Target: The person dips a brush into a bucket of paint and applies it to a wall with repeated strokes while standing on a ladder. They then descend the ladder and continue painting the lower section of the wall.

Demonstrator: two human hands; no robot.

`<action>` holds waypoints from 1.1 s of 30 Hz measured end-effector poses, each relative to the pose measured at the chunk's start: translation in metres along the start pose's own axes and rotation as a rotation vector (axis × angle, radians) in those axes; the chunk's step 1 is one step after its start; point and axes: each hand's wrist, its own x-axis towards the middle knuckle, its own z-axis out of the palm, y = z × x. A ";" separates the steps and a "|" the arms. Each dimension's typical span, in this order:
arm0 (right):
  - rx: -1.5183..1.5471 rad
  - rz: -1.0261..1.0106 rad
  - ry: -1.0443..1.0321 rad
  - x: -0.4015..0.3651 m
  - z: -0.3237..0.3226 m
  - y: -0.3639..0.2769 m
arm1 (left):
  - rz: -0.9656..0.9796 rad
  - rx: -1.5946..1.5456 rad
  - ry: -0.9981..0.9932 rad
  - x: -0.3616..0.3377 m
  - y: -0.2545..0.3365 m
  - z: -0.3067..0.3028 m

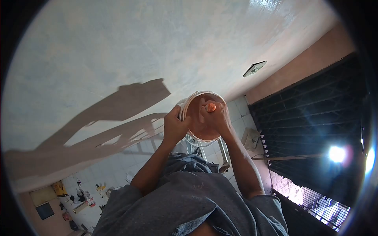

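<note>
Patchy pale wall (pixel 118 51) fills much of the view, a shadow (pixel 134 102) of arms and bucket falling across it; to the right hang a dark slatted shutter (pixel 307 114) and a bright lamp (pixel 337 154), with tiled floor (pixel 124 167) below. In front of the torso, close beside the wall, is the white bucket (pixel 197 137), its mouth tipped toward the wearer and pinkish-brown paint (pixel 201 128) inside. The left hand (pixel 175 125) has its fingers closed on the bucket's side at the rim, probably to steady it and keep the mouth within reach. The right hand (pixel 218 117) is over the opening, fingers wrapped around an orange-ended handle (pixel 211 107), likely held upright so its hidden end points down into the bucket; what that end carries, I cannot tell.
</note>
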 end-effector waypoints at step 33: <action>1.516 0.357 0.307 -0.096 -0.061 0.029 | -0.067 -0.126 0.006 0.005 -0.006 -0.012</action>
